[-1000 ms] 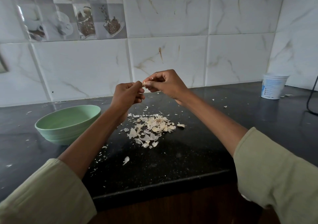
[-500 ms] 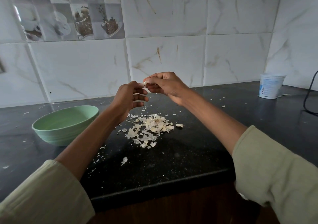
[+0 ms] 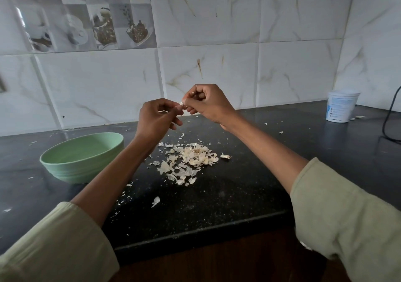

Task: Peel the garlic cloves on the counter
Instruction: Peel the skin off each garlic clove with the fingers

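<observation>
Both hands are raised above the black counter [image 3: 217, 199]. Between them is a small pale garlic clove [image 3: 181, 106], mostly hidden by fingers. My left hand [image 3: 156, 122] holds it from the left with curled fingers. My right hand [image 3: 208, 104] pinches its tip between thumb and fingertips. Below the hands, a heap of garlic skins and cloves [image 3: 191, 158] lies on the counter; I cannot tell skins from cloves in it.
A pale green bowl [image 3: 80, 158] stands on the counter at the left, its inside hidden from here. A white tub [image 3: 341, 106] sits at the back right, with a black cable [image 3: 388, 119] beside it. Tiled wall runs behind. The counter's front edge is near me.
My right hand has lifted a little and turned while both hands stayed together on the clove. The heap and bowl have not moved.
</observation>
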